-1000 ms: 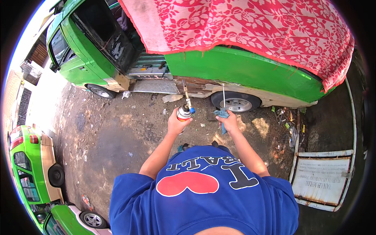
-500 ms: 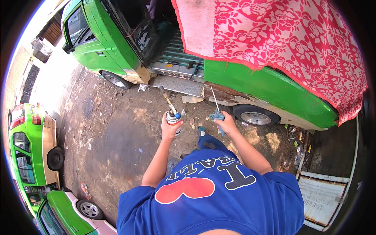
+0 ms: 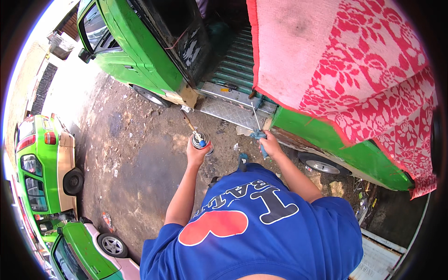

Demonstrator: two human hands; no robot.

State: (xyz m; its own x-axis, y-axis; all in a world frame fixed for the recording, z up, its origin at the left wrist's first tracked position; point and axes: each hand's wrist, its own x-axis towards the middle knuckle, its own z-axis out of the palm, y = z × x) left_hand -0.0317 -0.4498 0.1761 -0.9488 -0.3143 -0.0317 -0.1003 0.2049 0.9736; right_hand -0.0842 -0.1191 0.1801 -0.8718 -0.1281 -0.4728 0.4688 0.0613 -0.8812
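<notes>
My left hand (image 3: 197, 153) is closed around the canister of a gas blowtorch (image 3: 200, 139), its brass nozzle angled up toward the van. No flame can be made out at its tip. In my right hand (image 3: 270, 143) is a thin metal rod (image 3: 256, 116), like a screwdriver shaft, pointing up and away from me. A blue cloth (image 3: 257, 134) is bunched around the rod's lower end, and part of it hangs below my fingers. Both hands are in front of my body, apart from each other, short of the green van (image 3: 154, 65) with its side doorway open.
A metal step plate (image 3: 224, 110) edges the doorway, with a yellow-and-dark hand tool (image 3: 227, 87) on the sill above. The red-and-pink floral blanket (image 3: 298, 56) drapes over the van's right part. Green cars (image 3: 46, 163) stand at left. A white metal panel (image 3: 375, 256) lies lower right.
The van and its doorway appear nearer, and the view has turned so they slant more. Both hands keep hold of the blowtorch and the cloth-wrapped rod.
</notes>
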